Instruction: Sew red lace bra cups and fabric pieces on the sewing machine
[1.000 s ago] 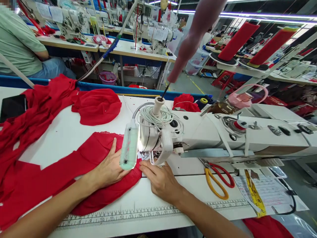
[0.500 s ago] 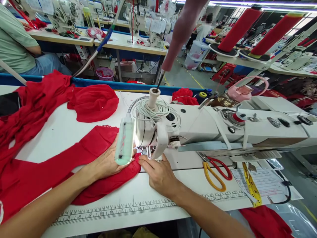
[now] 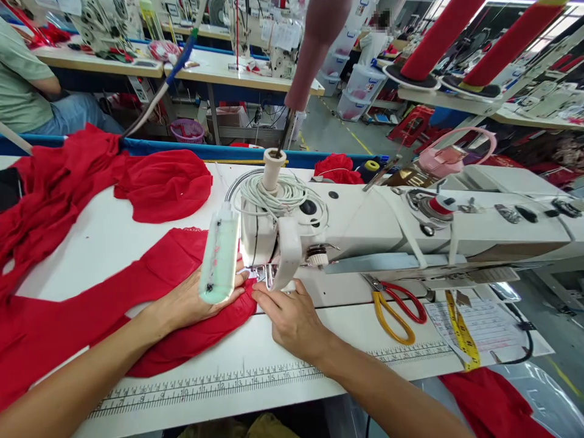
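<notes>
Red fabric [image 3: 196, 347] lies on the sewing machine's bed and runs up to the presser foot [image 3: 261, 272] of the white sewing machine [image 3: 360, 225]. My left hand [image 3: 189, 299] rests flat on this fabric, left of the foot, fingers stretched forward. A pale green lamp [image 3: 219, 258] hides part of that hand. Close to the front of the foot, my right hand [image 3: 292, 319] pinches the fabric's edge between thumb and fingertips. The needle and the exact stitching point are too small to make out.
Scissors [image 3: 395, 309] with red and yellow handles lie right of my right hand, near a yellow tape measure [image 3: 463, 331] on a written sheet [image 3: 493, 331]. More red fabric [image 3: 164, 182] is heaped at the left. A pink-lidded bottle [image 3: 440, 161] stands behind the machine. A co-worker [image 3: 27, 91] sits far left.
The camera view has shifted slightly, so the machine and table sit a little further left and higher. Both hands keep nearly the same places on the fabric beside the foot.
</notes>
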The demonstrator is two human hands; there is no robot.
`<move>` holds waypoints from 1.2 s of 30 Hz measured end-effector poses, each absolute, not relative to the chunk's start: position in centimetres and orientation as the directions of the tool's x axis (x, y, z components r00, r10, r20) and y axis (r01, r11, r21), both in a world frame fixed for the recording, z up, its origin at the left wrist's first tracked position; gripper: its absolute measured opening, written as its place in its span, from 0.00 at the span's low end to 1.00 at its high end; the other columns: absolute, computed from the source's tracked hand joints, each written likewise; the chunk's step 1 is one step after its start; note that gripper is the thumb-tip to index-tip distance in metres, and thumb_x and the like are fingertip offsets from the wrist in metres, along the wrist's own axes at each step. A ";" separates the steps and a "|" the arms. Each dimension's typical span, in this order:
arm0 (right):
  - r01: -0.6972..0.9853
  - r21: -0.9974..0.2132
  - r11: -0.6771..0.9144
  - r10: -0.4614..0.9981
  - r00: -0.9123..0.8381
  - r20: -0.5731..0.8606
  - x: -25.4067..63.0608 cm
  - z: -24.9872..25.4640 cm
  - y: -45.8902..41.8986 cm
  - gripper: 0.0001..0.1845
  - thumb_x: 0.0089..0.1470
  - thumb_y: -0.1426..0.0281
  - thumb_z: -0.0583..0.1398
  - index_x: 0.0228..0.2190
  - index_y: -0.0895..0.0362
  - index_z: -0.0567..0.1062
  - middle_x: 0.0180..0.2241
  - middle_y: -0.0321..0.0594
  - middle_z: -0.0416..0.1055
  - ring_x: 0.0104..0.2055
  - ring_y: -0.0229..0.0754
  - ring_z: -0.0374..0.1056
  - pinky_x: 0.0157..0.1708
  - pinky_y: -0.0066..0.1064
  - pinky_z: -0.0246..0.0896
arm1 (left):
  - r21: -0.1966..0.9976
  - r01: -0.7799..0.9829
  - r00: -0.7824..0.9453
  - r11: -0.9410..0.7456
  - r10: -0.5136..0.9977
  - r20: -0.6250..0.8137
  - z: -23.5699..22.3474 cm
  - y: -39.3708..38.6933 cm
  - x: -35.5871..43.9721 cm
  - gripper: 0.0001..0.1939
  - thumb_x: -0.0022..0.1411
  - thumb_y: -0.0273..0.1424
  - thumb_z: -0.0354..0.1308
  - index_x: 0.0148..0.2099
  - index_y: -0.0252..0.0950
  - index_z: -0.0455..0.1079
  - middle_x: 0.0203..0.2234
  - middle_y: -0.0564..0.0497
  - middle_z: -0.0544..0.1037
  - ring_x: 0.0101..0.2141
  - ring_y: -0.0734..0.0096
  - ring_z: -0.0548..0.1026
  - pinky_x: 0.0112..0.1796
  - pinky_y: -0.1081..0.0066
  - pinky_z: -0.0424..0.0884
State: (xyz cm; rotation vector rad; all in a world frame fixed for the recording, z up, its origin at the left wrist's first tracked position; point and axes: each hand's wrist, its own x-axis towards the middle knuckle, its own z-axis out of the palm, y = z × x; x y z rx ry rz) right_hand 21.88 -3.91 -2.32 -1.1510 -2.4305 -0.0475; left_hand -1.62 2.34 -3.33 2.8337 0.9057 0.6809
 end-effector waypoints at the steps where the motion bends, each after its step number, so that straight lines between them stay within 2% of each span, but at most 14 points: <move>1: 0.747 -0.155 0.647 0.731 -0.549 0.405 21.9 -2.3 -4.0 0.27 0.46 0.87 0.52 0.45 0.60 0.76 0.48 0.41 0.77 0.35 0.43 0.64 0.45 0.39 0.49 | 0.215 0.527 0.729 -0.822 0.568 0.382 -3.1 2.4 -1.5 0.16 0.75 0.33 0.46 0.51 0.35 0.75 0.47 0.44 0.79 0.47 0.61 0.77 0.53 0.59 0.72; 5: 0.749 -0.147 0.647 0.731 -0.553 0.401 21.9 -2.4 -4.0 0.26 0.46 0.86 0.53 0.45 0.60 0.76 0.46 0.42 0.77 0.33 0.43 0.63 0.45 0.39 0.49 | 0.197 0.467 0.777 -0.862 0.506 0.375 -2.0 2.9 -1.3 0.17 0.75 0.33 0.44 0.43 0.36 0.74 0.39 0.47 0.79 0.41 0.66 0.78 0.46 0.67 0.75; 9: 0.745 -0.137 0.653 0.734 -0.577 0.358 21.9 -2.3 -4.0 0.26 0.47 0.86 0.53 0.46 0.59 0.75 0.49 0.43 0.76 0.36 0.44 0.63 0.44 0.39 0.50 | 0.191 0.446 0.797 -0.874 0.485 0.361 -1.7 3.5 -1.6 0.17 0.75 0.33 0.43 0.43 0.37 0.74 0.39 0.49 0.79 0.35 0.69 0.77 0.44 0.68 0.75; 11: 0.742 -0.143 0.655 0.738 -0.586 0.334 21.9 -2.3 -4.0 0.27 0.46 0.86 0.53 0.47 0.60 0.75 0.51 0.44 0.74 0.38 0.45 0.64 0.45 0.40 0.50 | 0.195 0.456 0.801 -0.868 0.496 0.335 -1.7 3.5 -1.9 0.16 0.75 0.33 0.45 0.45 0.38 0.74 0.41 0.48 0.79 0.36 0.68 0.77 0.47 0.65 0.73; 16: 0.736 -0.163 0.657 0.740 -0.588 0.328 22.1 -2.2 -4.3 0.29 0.47 0.85 0.53 0.50 0.60 0.74 0.53 0.45 0.73 0.44 0.47 0.65 0.49 0.41 0.51 | 0.206 0.508 0.765 -0.836 0.548 0.339 -0.8 1.8 -1.3 0.12 0.72 0.33 0.52 0.52 0.36 0.71 0.44 0.44 0.78 0.48 0.58 0.75 0.55 0.54 0.67; 19: 0.731 -0.192 0.655 0.746 -0.585 0.317 22.2 -2.2 -4.3 0.30 0.48 0.85 0.53 0.52 0.59 0.73 0.52 0.45 0.73 0.45 0.46 0.66 0.49 0.40 0.51 | 0.248 0.511 0.754 -0.823 0.567 0.332 -0.4 0.5 -0.6 0.12 0.71 0.30 0.52 0.54 0.36 0.71 0.46 0.44 0.78 0.47 0.59 0.76 0.52 0.56 0.69; 22: 0.723 -0.201 0.661 0.740 -0.583 0.334 22.3 -2.1 -4.3 0.30 0.48 0.86 0.53 0.52 0.59 0.73 0.52 0.45 0.74 0.45 0.46 0.67 0.50 0.40 0.51 | 0.228 0.521 0.749 -0.823 0.568 0.342 -0.7 -0.1 -0.3 0.12 0.72 0.27 0.50 0.53 0.34 0.71 0.45 0.44 0.78 0.48 0.60 0.76 0.49 0.60 0.71; 28: 0.699 -0.185 0.691 0.707 -0.599 0.376 22.4 -1.9 -4.1 0.30 0.46 0.86 0.53 0.51 0.60 0.74 0.49 0.45 0.76 0.39 0.45 0.67 0.48 0.40 0.52 | 0.239 0.522 0.709 -0.819 0.573 0.412 -2.0 -0.2 -0.8 0.13 0.71 0.25 0.52 0.55 0.34 0.71 0.50 0.42 0.78 0.53 0.59 0.74 0.56 0.56 0.70; 32: 0.725 -0.166 0.669 0.722 -0.581 0.375 22.4 -2.1 -4.1 0.32 0.45 0.86 0.54 0.52 0.59 0.74 0.42 0.45 0.78 0.40 0.46 0.67 0.47 0.40 0.53 | 0.298 0.483 0.696 -0.824 0.567 0.441 -2.5 0.1 -1.2 0.17 0.70 0.23 0.51 0.57 0.35 0.70 0.50 0.42 0.78 0.53 0.60 0.75 0.56 0.59 0.73; 36: 0.737 -0.149 0.660 0.728 -0.578 0.369 22.3 -2.3 -4.0 0.32 0.45 0.84 0.54 0.53 0.59 0.73 0.36 0.44 0.76 0.39 0.47 0.67 0.46 0.40 0.54 | 0.329 0.475 0.715 -0.816 0.576 0.396 -2.8 0.5 -1.5 0.21 0.69 0.21 0.50 0.61 0.39 0.68 0.52 0.43 0.78 0.53 0.61 0.76 0.55 0.61 0.74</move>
